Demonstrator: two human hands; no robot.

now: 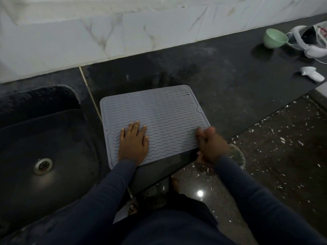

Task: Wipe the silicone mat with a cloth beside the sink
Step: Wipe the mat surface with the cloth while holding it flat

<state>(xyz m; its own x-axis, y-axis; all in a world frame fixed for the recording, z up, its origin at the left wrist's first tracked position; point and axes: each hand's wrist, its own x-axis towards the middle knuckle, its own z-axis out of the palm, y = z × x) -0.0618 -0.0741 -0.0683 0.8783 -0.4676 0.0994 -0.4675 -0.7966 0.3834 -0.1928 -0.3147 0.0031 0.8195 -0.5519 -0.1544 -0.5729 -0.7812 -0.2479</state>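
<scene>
A grey silicone mat (159, 110) with a wavy ribbed surface lies on the black counter just right of the sink (42, 138). My left hand (133, 140) rests flat on the mat's near left part, fingers straight and spread. My right hand (210, 144) is blurred at the mat's near right corner. Its fingers curl over the top of the corner and the thumb shows under the near edge, so it grips the mat there. No cloth is in view.
The sink has a metal drain (43, 166). A mint green bowl (275, 38), a white headset with a cable (307, 41) and a small white object (312, 73) sit at the counter's far right. A tiled wall (123, 29) backs the counter. The speckled floor (283, 147) lies below the counter's front edge.
</scene>
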